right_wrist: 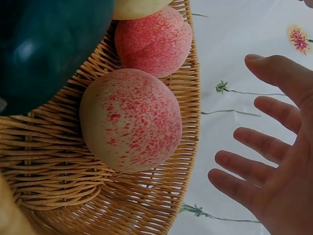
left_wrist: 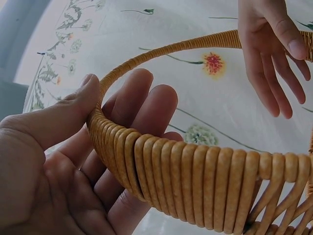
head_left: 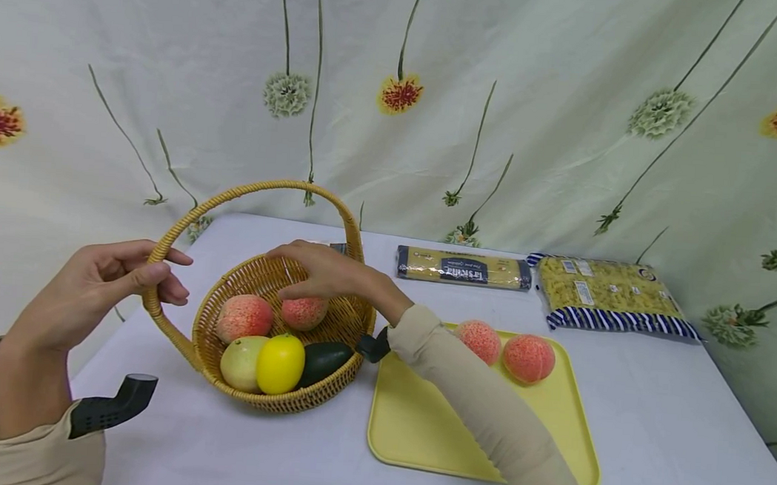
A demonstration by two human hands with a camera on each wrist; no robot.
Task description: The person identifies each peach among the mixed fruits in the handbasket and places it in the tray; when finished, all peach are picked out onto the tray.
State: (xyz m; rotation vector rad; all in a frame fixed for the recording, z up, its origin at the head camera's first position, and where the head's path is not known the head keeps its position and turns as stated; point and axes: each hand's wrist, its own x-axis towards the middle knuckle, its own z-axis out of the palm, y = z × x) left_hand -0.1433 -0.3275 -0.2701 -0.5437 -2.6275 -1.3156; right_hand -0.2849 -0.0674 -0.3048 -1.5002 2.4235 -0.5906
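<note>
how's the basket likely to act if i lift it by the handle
The basket may tip toward its near side, where the yellow fruit and its neighbours crowd together. Its handle will probably stay stiff, since the wrapped arch stands up in a firm curve. The peaches look round, so they may roll if it tilts.

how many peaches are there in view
4: two in the wicker basket, a left peach and a right peach near the right hand; two near the far edge of the yellow tray, a partly covered peach and a fully visible peach. The right sleeve may hide more.
</note>
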